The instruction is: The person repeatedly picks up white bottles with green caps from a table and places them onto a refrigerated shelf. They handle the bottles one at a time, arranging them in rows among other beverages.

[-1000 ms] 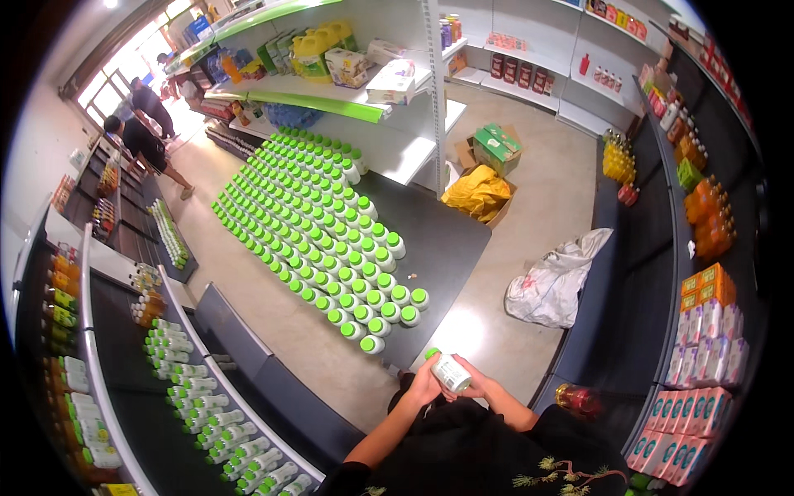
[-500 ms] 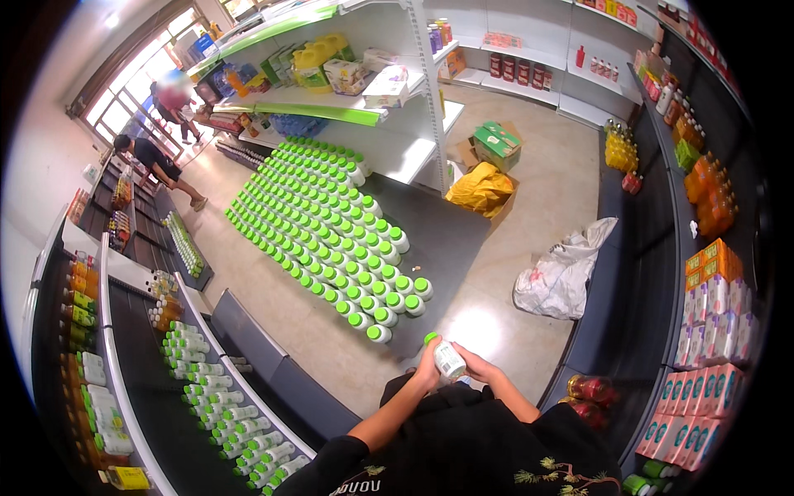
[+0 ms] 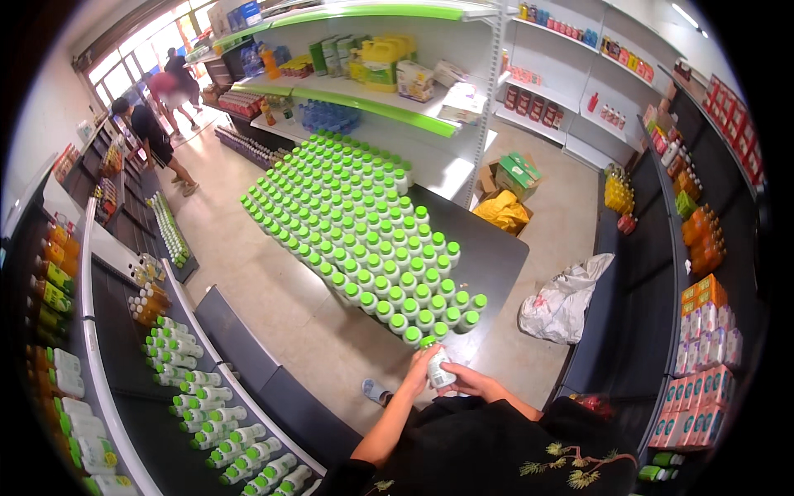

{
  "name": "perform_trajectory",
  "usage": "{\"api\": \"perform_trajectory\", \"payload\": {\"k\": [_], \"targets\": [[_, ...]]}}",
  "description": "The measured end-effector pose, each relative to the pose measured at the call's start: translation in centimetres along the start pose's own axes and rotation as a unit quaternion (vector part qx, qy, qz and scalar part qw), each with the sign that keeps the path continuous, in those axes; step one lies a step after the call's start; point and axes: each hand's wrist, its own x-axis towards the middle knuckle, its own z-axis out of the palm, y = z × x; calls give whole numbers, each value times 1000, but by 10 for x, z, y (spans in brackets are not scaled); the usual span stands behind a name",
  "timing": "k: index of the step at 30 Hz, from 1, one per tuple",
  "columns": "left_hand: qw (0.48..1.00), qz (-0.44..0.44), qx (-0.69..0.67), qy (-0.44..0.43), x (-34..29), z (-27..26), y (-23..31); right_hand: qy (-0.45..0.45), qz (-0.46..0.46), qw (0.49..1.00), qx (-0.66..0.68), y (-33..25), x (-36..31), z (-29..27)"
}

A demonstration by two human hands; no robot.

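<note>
A dark, low rectangular display platform [image 3: 488, 248] is occupying the middle of the shop floor, and a dense block of white plastic bottles with green caps [image 3: 356, 223] is standing on it in close upright rows, leaving its near right corner bare. Long dark shelving [image 3: 116, 372] at the person's left is carrying more bottles of the same kind. A crumpled white plastic sack [image 3: 566, 298] is lying on the tiled floor just beside the platform's right edge, and an open cardboard box with yellow packing [image 3: 506, 207] is sitting behind it.

At the lower centre, near the platform's front corner, the person is holding one small white plastic bottle with a green cap [image 3: 437, 364] in front of the chest. The left hand [image 3: 418, 372] is wrapping around the bottle's side; the right hand [image 3: 467, 382] is cupping it from below and to the right, fingers curled against the body.

The bottle is judged light, stiff-walled and smooth, possibly slippery at the label; gripping it around the mid-body, below the cap, appears safest.
</note>
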Motion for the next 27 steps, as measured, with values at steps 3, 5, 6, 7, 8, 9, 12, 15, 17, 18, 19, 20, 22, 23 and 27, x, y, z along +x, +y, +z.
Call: {"api": "perform_trajectory", "payload": {"k": [3,5,6,7,8,9,12,15,17,18,19,20,22,23,27], "targets": [[998,29,-50,23,-18,-62,40,12,25,1000,-5,-1,51,77],[996,49,-67,46,-34,-97,60,20,50,998,-28,1,82,113],[994,63,-64,57,-39,-111,66,23,72,996,-52,-2,92,120],[993,79,-59,72,-46,-128,74,19,90,994,-65,-1,103,129],[988,108,-48,96,-50,-145,75,16,106,991,-81,0,114,141],[983,131,-51,114,-55,-160,74,11,117,990,-80,-1,124,151],[971,173,-61,151,-81,-180,87,5,139,988,-75,1,148,178],[967,189,-75,153,-109,-196,88,9,133,988,-81,6,159,205],[963,202,-70,164,-137,-207,88,3,133,986,-100,21,167,223],[961,211,-68,165,-142,-209,91,-1,129,985,-115,21,172,227],[961,213,-61,169,-152,-214,91,-5,126,985,-120,28,173,235],[958,213,-59,181,-161,-214,92,-9,131,982,-133,31,176,238],[956,217,-59,186,-178,-215,96,-37,131,978,-156,37,183,245],[956,216,-57,190,-191,-217,98,-52,131,976,-164,44,186,251],[932,265,77,235,-214,-234,104,-104,124,959,-231,45,198,279]]}}
